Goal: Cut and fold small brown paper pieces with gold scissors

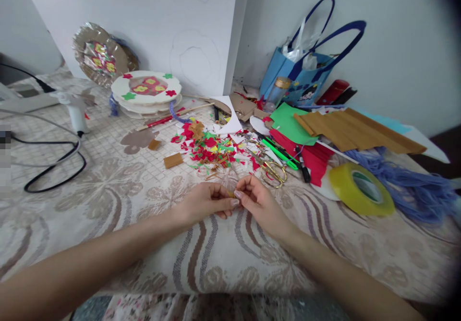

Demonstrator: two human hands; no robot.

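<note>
My left hand (211, 201) and my right hand (257, 203) meet over the near middle of the table, thumbs and fingertips pinched close together. Between them shows a sliver of a yellow-brown paper piece (231, 194), mostly covered by my fingers. Two brown paper squares (173, 160) lie flat beyond my left hand; the smaller is farther off. Gold-handled scissors (275, 173) rest just beyond my right hand. Ahead of both hands spreads a heap of red, green, white and yellow paper scraps (212, 150).
Clear tape (362, 189), blue-purple yarn (406, 182) and brown crepe paper (360, 129) lie right. A blue bag (288, 76) stands behind a glass jar (277, 94). At left are a glue gun (74, 110) with cables and a decorated round lantern-like piece (146, 90). A white board (144, 18) stands behind.
</note>
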